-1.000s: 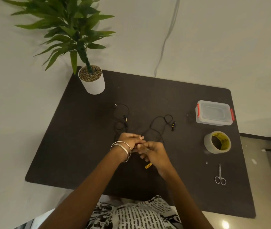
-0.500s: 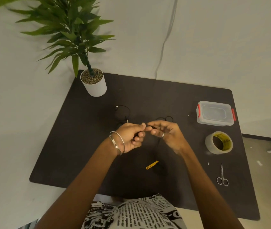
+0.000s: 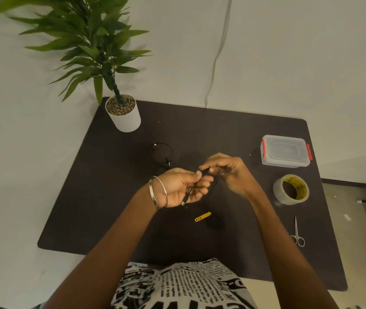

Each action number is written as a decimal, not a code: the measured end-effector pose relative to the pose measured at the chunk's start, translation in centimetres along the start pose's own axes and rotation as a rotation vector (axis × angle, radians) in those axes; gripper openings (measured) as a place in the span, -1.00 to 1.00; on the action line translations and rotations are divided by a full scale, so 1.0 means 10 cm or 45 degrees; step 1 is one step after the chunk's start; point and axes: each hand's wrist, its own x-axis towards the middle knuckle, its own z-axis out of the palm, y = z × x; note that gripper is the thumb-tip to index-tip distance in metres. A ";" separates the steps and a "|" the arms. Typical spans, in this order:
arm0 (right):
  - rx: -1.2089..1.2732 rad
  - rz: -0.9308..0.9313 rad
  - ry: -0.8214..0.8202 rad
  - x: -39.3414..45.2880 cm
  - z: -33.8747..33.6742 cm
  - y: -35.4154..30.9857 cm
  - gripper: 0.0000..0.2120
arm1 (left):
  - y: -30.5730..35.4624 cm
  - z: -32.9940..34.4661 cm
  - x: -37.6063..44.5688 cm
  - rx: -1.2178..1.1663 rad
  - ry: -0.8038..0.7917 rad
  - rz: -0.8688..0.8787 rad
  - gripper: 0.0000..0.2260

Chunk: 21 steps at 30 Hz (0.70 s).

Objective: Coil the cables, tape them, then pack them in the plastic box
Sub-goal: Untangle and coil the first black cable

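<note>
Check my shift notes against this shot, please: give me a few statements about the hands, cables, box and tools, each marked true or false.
1. Both hands hold a black cable above the mat. True: the left hand and right hand both pinch the black cable.
2. The plastic box has its lid off. False: the lid is on, with the red clips at both ends.
3. The tape roll lies between the box and the scissors. True.
4. A second cable lies on the mat beyond the left hand. True.
5. The yellow tie is wrapped round the held cable. False: it lies loose on the mat, nearer the person than the hands.
</note>
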 end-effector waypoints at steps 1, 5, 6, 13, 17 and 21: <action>0.005 -0.008 -0.009 0.01 0.00 -0.01 -0.71 | -0.02 0.02 0.01 0.009 0.010 0.007 -0.76; 0.183 0.079 0.084 0.01 0.03 -0.04 -0.69 | -0.03 0.08 0.03 -0.053 -0.027 0.057 -0.79; 0.211 0.106 0.116 0.01 0.04 -0.04 -0.69 | -0.03 0.09 0.03 -0.070 -0.042 0.071 -0.79; 0.221 0.178 0.288 0.01 0.14 0.04 -0.74 | 0.01 0.10 0.05 -0.301 -0.116 0.151 -0.76; 0.098 0.242 0.255 0.03 0.37 0.01 -0.69 | 0.08 0.17 0.12 -0.375 0.040 0.469 -0.78; -0.199 0.293 -0.015 -0.08 0.52 -0.05 -0.86 | 0.18 0.10 0.17 -0.202 0.227 0.721 -0.72</action>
